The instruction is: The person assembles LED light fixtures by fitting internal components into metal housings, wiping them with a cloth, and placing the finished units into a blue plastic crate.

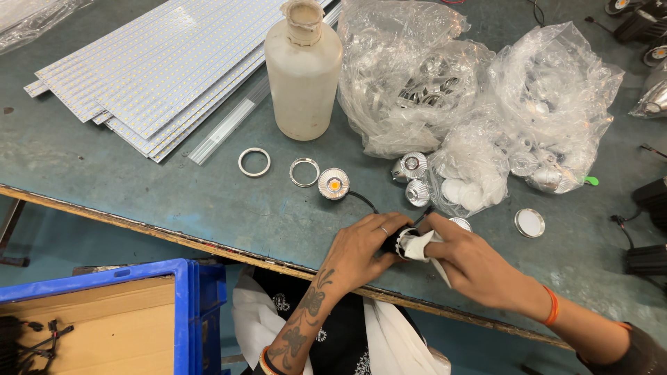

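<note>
Near the table (208, 208) edge, the left hand (361, 246) has its fingers closed around a small black lamp housing (397, 243) while the right hand (472, 264) pinches a soft white cloth (421, 246) against it; light, rigid, probably scratch-prone, best held by its body.

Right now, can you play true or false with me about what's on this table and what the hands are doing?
1. Both hands, the left hand and the right hand, are on a small round lamp part. True.
2. The right hand holds a white cloth against that part. True.
3. The big plastic bottle is lying on its side. False: it stands upright.
4. Two loose metal rings lie on the table. True.
5. The crate under the table edge is red. False: it is blue.
</note>
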